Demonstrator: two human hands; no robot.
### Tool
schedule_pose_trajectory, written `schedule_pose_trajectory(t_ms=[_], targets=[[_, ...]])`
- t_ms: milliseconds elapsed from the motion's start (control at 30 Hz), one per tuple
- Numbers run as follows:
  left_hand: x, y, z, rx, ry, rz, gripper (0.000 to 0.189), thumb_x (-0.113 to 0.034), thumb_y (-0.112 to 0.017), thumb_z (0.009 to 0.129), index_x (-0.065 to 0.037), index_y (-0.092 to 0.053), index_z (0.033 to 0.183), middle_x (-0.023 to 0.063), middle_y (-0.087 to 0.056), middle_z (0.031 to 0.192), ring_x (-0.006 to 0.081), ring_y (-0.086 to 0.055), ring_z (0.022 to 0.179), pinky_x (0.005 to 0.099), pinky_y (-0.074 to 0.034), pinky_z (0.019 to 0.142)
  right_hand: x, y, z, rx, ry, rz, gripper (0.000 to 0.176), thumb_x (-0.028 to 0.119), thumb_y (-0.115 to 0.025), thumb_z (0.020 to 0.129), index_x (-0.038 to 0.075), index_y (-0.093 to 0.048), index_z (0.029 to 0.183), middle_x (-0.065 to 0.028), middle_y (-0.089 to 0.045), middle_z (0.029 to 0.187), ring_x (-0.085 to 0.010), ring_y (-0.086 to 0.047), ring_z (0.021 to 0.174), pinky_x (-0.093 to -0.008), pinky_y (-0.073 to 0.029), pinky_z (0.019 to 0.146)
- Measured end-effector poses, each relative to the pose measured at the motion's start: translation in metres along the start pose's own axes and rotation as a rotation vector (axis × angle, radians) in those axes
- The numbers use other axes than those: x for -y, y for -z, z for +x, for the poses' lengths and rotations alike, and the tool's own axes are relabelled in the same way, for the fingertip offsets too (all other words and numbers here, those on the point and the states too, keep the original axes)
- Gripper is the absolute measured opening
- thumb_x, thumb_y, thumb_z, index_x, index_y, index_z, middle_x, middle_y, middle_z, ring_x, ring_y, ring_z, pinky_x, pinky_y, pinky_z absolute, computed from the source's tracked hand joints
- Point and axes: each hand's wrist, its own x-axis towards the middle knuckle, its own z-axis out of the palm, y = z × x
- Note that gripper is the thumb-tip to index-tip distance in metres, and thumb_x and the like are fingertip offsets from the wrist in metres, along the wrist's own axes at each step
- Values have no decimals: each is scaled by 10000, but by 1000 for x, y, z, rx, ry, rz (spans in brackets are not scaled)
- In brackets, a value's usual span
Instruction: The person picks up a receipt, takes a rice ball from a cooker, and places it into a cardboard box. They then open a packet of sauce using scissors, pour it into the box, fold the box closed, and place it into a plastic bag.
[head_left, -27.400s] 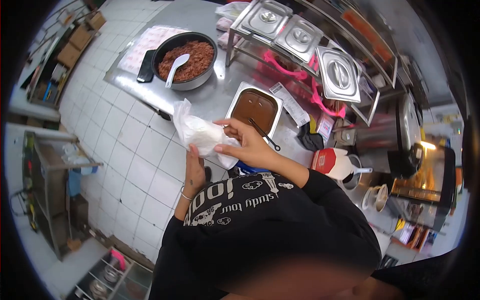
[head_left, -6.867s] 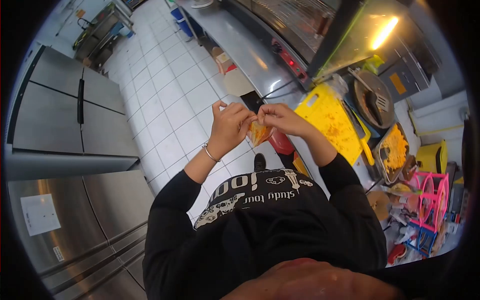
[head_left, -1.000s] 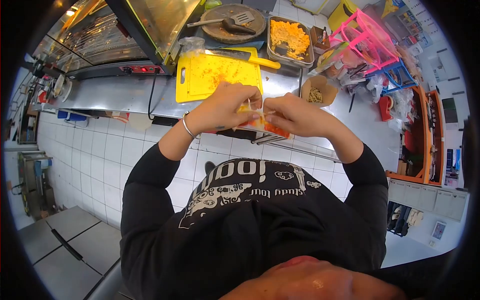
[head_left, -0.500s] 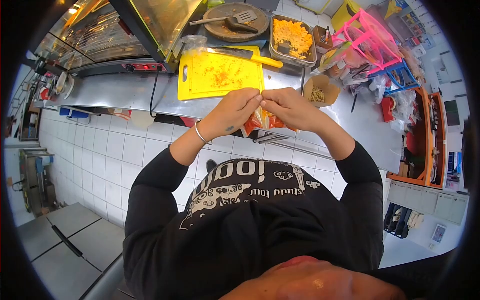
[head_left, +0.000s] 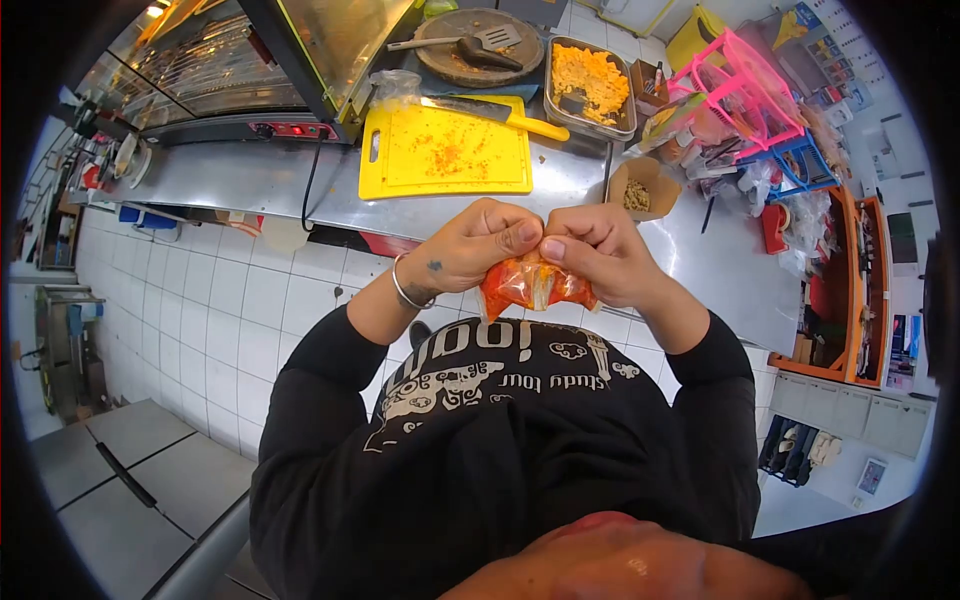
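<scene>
A clear plastic bag [head_left: 537, 287] with orange-red contents hangs between my hands, in front of my shirt and off the counter's front edge. My left hand [head_left: 484, 246] is closed on the bag's gathered top, thumb and fingers pinched together. Close beside it, my right hand [head_left: 602, 254] pinches the same top, its thumb pressed against the fingers. Beyond them lies a yellow cutting board [head_left: 445, 150] with orange crumbs. A knife with a yellow handle [head_left: 538, 125] rests across the board's far right corner.
A metal tray [head_left: 632, 115] of orange food stands behind the board at the right. A paper box [head_left: 661, 198] with crumbly food is nearer. Farther back are a round board [head_left: 440, 62] with spatulas, a glass-fronted warmer [head_left: 290, 131] and a pink basket [head_left: 738, 90].
Both hands have come down and closer to my body with the bag. More of the bag and my thumbs now show.
</scene>
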Motion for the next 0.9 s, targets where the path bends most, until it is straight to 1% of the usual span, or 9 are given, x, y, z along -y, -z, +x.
schedule_pose_trajectory(t_ms=[267, 367, 467, 567, 600, 667, 767, 867, 900], targets=[[17, -23, 10, -195, -227, -231, 344, -357, -528, 1017, -41, -585, 893, -24, -580, 813, 25, -512, 726, 193, -432, 649, -8, -18, -1, -296, 200, -35, 257, 133, -601, 955, 21, -553, 729, 26, -496, 615, -16, -407, 516, -207, -296, 449], [19, -29, 11, -260, -227, -292, 358, -356, -527, 1019, -31, -594, 885, -21, -582, 793, 20, -501, 732, 195, -435, 655, -27, -18, 3, -374, 341, -165, 286, 157, -586, 970, 15, -578, 722, 36, -525, 584, -18, -432, 510, -215, -317, 451], [19, 2, 6, -199, -160, 81, 358, -334, -522, 1028, -26, -610, 870, -5, -610, 791, 16, -503, 741, 210, -447, 666, -27, -4, 6, -334, 264, -367, 267, 152, -619, 938, 9, -571, 717, 2, -513, 557, -62, -447, 509, -258, -328, 469], [14, 26, -8, -232, -37, 611, 336, -306, -528, 1027, -27, -628, 870, 8, -639, 807, 17, -517, 759, 222, -458, 671, -40, 22, 26, -107, 314, -716, 241, 158, -643, 898, 16, -568, 719, -60, -502, 558, -163, -462, 507, -312, -349, 504], [18, 37, -19, -221, 69, 695, 296, -288, -571, 1005, -23, -648, 901, 14, -657, 834, 37, -552, 774, 224, -466, 680, -42, 24, 38, -15, 419, -815, 214, 177, -653, 867, 31, -579, 729, -110, -506, 605, -263, -491, 558, -346, -371, 541], [20, 43, -47, -204, 195, 448, 271, -279, -623, 977, -15, -659, 925, 12, -655, 838, 55, -570, 775, 218, -473, 697, -56, 21, 62, 189, 383, -770, 174, 187, -642, 863, 56, -600, 756, -91, -560, 728, -286, -544, 685, -370, -393, 610], [33, 57, -100, -432, 123, 399, 222, -205, -644, 962, 13, -647, 921, 21, -664, 854, 79, -619, 792, 229, -492, 733, -74, -9, 109, 372, 377, -922, 93, 168, -664, 836, 84, -631, 811, -86, -594, 893, -287, -572, 848, -394, -415, 699], [23, 68, -170, -612, 26, 527, 216, -209, -649, 959, 7, -662, 966, 32, -661, 907, 85, -617, 823, 236, -490, 753, -88, -67, 171, 496, 517, -852, 135, 193, -698, 825, 78, -628, 817, -75, -599, 902, -281, -568, 896, -380, -411, 787], [20, 71, -197, -670, -37, 415, 216, -211, -658, 952, 0, -675, 991, 35, -663, 906, 85, -603, 840, 249, -484, 771, -92, -86, 197, 628, 395, -841, 219, 212, -724, 811, 77, -651, 967, -105, -606, 1065, -299, -559, 1068, -395, -422, 911]])
